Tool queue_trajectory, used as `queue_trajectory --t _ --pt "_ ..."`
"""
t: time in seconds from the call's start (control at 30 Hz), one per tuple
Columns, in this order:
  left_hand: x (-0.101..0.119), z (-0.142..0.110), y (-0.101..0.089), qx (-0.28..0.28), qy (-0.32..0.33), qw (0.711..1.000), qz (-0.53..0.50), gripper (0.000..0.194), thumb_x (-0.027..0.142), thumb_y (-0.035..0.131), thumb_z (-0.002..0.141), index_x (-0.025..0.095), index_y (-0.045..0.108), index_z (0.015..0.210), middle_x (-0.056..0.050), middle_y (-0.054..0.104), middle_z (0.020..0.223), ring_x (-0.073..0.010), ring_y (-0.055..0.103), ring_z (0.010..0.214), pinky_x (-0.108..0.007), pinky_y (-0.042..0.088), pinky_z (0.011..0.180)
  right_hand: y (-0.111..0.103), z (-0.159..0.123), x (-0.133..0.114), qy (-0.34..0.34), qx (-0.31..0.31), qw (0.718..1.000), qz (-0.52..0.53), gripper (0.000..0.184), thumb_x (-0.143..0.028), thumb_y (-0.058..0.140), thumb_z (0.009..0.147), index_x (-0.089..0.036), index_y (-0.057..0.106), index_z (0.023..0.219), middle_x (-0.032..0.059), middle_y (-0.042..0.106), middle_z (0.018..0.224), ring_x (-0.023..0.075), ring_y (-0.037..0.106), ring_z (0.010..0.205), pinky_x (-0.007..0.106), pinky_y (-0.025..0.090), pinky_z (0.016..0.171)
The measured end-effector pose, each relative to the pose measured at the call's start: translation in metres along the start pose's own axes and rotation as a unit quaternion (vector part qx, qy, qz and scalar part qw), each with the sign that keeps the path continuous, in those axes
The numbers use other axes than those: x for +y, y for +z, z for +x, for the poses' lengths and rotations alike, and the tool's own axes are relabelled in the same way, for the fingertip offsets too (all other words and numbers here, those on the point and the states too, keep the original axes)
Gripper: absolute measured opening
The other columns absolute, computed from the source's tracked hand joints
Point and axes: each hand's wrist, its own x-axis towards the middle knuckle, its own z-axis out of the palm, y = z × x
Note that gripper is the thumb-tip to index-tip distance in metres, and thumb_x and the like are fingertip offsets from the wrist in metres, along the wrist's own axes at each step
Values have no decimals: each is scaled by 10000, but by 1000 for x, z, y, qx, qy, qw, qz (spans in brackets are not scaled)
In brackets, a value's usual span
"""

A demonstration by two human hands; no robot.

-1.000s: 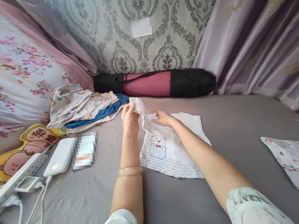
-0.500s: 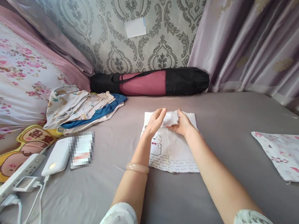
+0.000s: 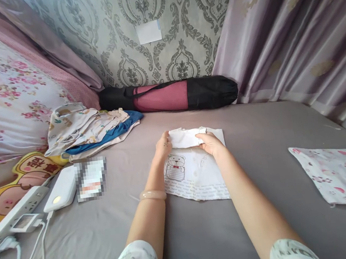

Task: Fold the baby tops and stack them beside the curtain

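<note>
A folded white cloth (image 3: 184, 139) is stretched between my two hands, over the upper part of a white garment with a bear print (image 3: 197, 172). My left hand (image 3: 163, 145) grips the cloth's left end, its fingertips mostly hidden behind it. At the other end, my right hand (image 3: 210, 142) pinches the cloth with the thumb on top. The garment lies flat on the grey sheet (image 3: 257, 148), printed side up, with rows of small lettering along its near edge. Whether the folded cloth is part of this garment, I cannot tell.
A pile of folded clothes (image 3: 94, 128) lies at the back left. A black and pink roll bag (image 3: 169, 97) rests against the wall. Left are a power strip (image 3: 17, 220), a white power bank (image 3: 61, 189) and cables. A white and pink patterned cloth (image 3: 339, 172) lies right.
My left hand has shifted left and down to the cloth's left end, and the cloth is spread wider. My right thumb now lies over its right end. The view has moved slightly.
</note>
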Motion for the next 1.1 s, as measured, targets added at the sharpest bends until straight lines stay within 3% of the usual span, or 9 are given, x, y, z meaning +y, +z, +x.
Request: queue_trajectory --t 0.1,0.23,0.47,0.63,0.77,0.83,0.97,1.03,1.1 --pt "-2 -2 7 -25 19 996 80 621 70 399 797 196 431 1405 -113 524 1411 -268 446 1330 -482 306 1112 -8 4 1 -40 14 998 -41 186 -34 586 701 -174 625 816 2 683 684 174 671 702 309 580 683" --pt "-4 -3 12 -31 40 991 125 618 90 371 836 199 372 1444 -124 450 1475 -278 299 1425 -551 209 1138 -21 11 3 -101 49 978 -175 161 -117 629 683 -193 649 824 23 702 777 190 669 731 321 568 687" --pt "3 -9 11 -51 30 983 176 575 127 332 894 211 339 1462 -117 399 1511 -264 248 1448 -562 184 1144 -38 18 3 -181 139 863 -452 92 -211 645 724 -216 663 815 65 702 925 267 624 1040 391 470 938" --pt "7 -12 8 -60 37 974 214 600 102 327 885 198 312 1476 -119 378 1522 -263 233 1453 -569 194 1144 -40 8 -1 -200 144 835 -492 241 -142 591 798 -186 640 1030 129 683 1037 302 592 1112 448 433 978" --pt "21 -15 8 -34 48 969 241 565 105 302 903 175 327 1463 -115 346 1540 -267 223 1456 -570 191 1150 -27 -5 -5 -239 168 779 -555 357 -122 454 890 -136 557 1232 199 593 1255 309 505 1230 473 376 1039" --pt "32 -17 12 -11 76 967 242 535 121 279 923 165 346 1453 -111 351 1538 -257 228 1455 -542 193 1159 -16 -8 -3 -297 141 740 -587 424 -151 364 934 -128 485 1340 183 484 1412 289 397 1338 476 301 1101" --pt "47 -21 25 4 139 961 239 499 186 257 961 164 371 1446 -100 377 1526 -237 250 1449 -474 184 1178 1 -11 10 -368 27 662 -653 502 -215 279 972 -138 376 1458 92 280 1571 243 160 1462 478 92 1181" --pt "45 -21 32 -1 145 959 245 500 228 251 975 149 363 1456 -111 375 1525 -244 244 1451 -463 168 1183 3 -11 18 -369 -10 640 -674 518 -241 280 975 -135 361 1475 78 258 1580 237 120 1472 469 40 1186" --pt "39 -21 38 -14 137 957 254 509 281 248 986 143 358 1464 -120 373 1525 -260 243 1450 -467 163 1182 3 -11 26 -351 -24 638 -685 527 -258 288 973 -144 360 1482 70 272 1575 235 130 1471 462 38 1185"
